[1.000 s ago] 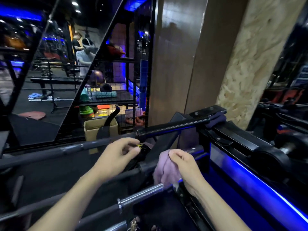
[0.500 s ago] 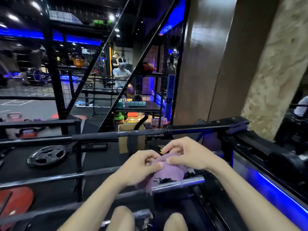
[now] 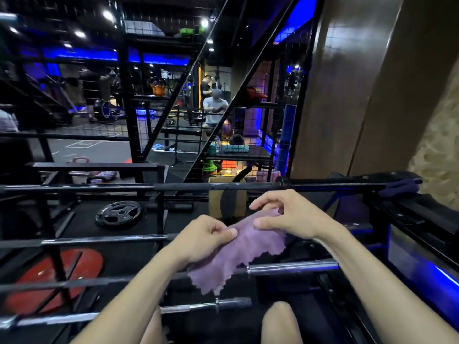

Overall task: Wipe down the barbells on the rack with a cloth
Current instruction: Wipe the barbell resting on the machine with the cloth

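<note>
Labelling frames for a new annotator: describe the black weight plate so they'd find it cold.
Start at the barbell rack filling the lower half of the view, and find its dark floor mat between the top two horizontal bars on the left. The black weight plate lies flat there, left of the hands holding the purple cloth. Unlike the larger red plate nearer the camera, it is black with grip cut-outs.

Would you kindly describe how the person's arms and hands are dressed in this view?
Both forearms are bare right down to the frame's lower edge, with no sleeve in view. The left hand and right hand wear no gloves, and no rings, watch or wristband show on either.
</note>
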Available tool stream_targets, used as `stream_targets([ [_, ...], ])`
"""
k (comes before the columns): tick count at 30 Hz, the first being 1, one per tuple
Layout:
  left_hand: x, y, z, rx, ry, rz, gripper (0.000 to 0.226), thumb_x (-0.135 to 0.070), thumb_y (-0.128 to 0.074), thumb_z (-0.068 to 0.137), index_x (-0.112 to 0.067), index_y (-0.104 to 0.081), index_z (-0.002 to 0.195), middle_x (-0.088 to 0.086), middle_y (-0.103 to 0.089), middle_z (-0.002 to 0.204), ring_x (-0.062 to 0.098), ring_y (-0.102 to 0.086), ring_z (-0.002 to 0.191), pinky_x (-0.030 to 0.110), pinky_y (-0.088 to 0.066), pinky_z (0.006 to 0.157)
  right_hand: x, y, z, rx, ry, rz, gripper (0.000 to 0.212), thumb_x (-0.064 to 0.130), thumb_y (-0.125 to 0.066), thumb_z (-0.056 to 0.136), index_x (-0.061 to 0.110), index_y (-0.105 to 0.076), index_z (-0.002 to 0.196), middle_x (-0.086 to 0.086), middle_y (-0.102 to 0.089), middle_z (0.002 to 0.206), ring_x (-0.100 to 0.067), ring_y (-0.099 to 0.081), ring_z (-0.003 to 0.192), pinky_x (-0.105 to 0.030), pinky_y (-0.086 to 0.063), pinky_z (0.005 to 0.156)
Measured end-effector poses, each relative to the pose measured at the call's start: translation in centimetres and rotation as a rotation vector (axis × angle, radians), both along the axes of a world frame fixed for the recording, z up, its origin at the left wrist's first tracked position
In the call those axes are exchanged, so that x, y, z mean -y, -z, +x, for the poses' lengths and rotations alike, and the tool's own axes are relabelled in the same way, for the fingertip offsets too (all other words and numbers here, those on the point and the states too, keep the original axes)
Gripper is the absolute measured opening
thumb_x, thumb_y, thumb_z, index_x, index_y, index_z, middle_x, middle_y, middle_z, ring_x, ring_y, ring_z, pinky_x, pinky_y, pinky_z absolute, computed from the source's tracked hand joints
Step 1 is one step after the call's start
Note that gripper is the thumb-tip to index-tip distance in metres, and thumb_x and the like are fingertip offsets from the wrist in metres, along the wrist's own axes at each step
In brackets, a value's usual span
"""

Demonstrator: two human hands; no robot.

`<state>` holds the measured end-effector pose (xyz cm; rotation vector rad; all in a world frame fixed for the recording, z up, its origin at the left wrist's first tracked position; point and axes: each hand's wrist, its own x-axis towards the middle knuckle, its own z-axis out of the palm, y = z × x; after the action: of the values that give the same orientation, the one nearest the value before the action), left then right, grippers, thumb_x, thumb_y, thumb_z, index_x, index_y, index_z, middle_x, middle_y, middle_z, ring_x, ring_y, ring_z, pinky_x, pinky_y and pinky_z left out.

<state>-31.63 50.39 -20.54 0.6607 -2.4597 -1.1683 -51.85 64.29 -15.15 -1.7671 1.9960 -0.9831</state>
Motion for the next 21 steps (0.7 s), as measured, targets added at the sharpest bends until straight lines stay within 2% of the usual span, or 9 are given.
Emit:
stream_targets([
  [3,0.9,1.1,0.4,-0.015,0.052,0.096,0.042,-0.034,-0.066,0.1,-0.015,-0.06,0.062,-0.009,-0.043,0.052,0.007,-0.034,0.047,0.022,-0.029,0.049,1.3,0.7,0.2,-0.003,0.002,-0.009,0.028,0.03,-0.082,0.086,0.031,-0.073,0.112,0.019,-0.076,0.087,0.001,-0.068,0.079,-0.027,-0.052,0.077],
  [5,2.0,1.7,0.7,-0.03,0.136,0.172,0.037,-0.028,-0.068,0.099,-0.009,-0.057,0.069,-0.007,-0.038,0.057,0.008,-0.031,0.052,0.023,-0.027,0.051,2.2,0.9,0.1,-0.039,0.029,-0.017,0.021,0.03,-0.078,0.09,0.028,-0.076,0.111,0.029,-0.068,0.072,0.005,-0.062,0.067,-0.019,-0.045,0.068],
  [7,3.0,1.9,1.2,-0.026,0.238,0.234,0.025,-0.025,-0.07,0.098,-0.017,-0.066,0.075,-0.006,-0.051,0.065,0.009,-0.04,0.06,0.023,-0.032,0.056,3.1,0.9,0.0,-0.035,0.015,0.001,0.014,0.027,-0.073,0.095,0.023,-0.078,0.108,0.031,-0.062,0.061,0.006,-0.057,0.06,-0.012,-0.04,0.063],
  [8,3.3,1.8,1.4,-0.022,0.291,0.281,0.019,-0.025,-0.069,0.098,-0.021,-0.07,0.079,-0.004,-0.059,0.072,0.01,-0.047,0.066,0.023,-0.036,0.06,3.6,0.7,-0.1,-0.024,0.006,0.005,0.013,0.026,-0.072,0.096,0.023,-0.079,0.106,0.031,-0.064,0.065,0.007,-0.06,0.064,-0.01,-0.04,0.064],
  [10,3.6,1.6,1.4,-0.035,0.359,0.429,0.01,-0.024,-0.069,0.098,-0.025,-0.074,0.089,-0.001,-0.066,0.087,0.013,-0.056,0.078,0.023,-0.042,0.067,4.4,0.5,-0.1,0.013,0.005,-0.008,0.013,0.029,-0.069,0.097,0.026,-0.081,0.103,0.028,-0.073,0.086,0.008,-0.066,0.084,-0.009,-0.045,0.073],
  [12,4.0,1.3,1.2,-0.053,0.397,0.525,0.008,-0.021,-0.069,0.097,-0.026,-0.075,0.098,0.002,-0.07,0.097,0.013,-0.061,0.086,0.023,-0.047,0.072,5.3,0.5,-0.3,0.024,0.039,-0.033,0.015,0.033,-0.066,0.099,0.029,-0.08,0.102,0.022,-0.075,0.099,0.005,-0.066,0.096,-0.016,-0.051,0.085],
  [14,4.4,1.3,0.9,-0.05,0.433,0.558,0.015,-0.019,-0.068,0.096,-0.024,-0.075,0.108,0.005,-0.072,0.108,0.018,-0.063,0.096,0.028,-0.05,0.081,6.2,0.8,-0.7,-0.007,0.094,-0.088,0.018,0.035,-0.062,0.1,0.029,-0.079,0.103,0.02,-0.074,0.102,0.004,-0.065,0.099,-0.024,-0.052,0.091],
  [18,5.0,1.2,0.5,-0.08,0.387,0.511,0.019,-0.02,-0.068,0.097,-0.01,-0.074,0.112,0.014,-0.072,0.107,0.025,-0.063,0.096,0.039,-0.048,0.087,7.1,1.6,-2.1,0.061,0.184,-0.161,0.021,0.035,-0.057,0.103,0.03,-0.078,0.106,0.021,-0.072,0.105,0.003,-0.063,0.103,-0.024,-0.05,0.091],
  [21,4.6,0.1,0.0,-0.193,0.379,0.468,0.026,-0.017,-0.064,0.099,0.003,-0.069,0.116,0.023,-0.07,0.107,0.029,-0.063,0.099,0.043,-0.049,0.093,7.2,3.3,-3.2,0.051,0.234,-0.087,0.017,0.04,-0.06,0.1,0.033,-0.074,0.107,0.018,-0.072,0.105,-0.003,-0.066,0.103,-0.034,-0.053,0.095],
])
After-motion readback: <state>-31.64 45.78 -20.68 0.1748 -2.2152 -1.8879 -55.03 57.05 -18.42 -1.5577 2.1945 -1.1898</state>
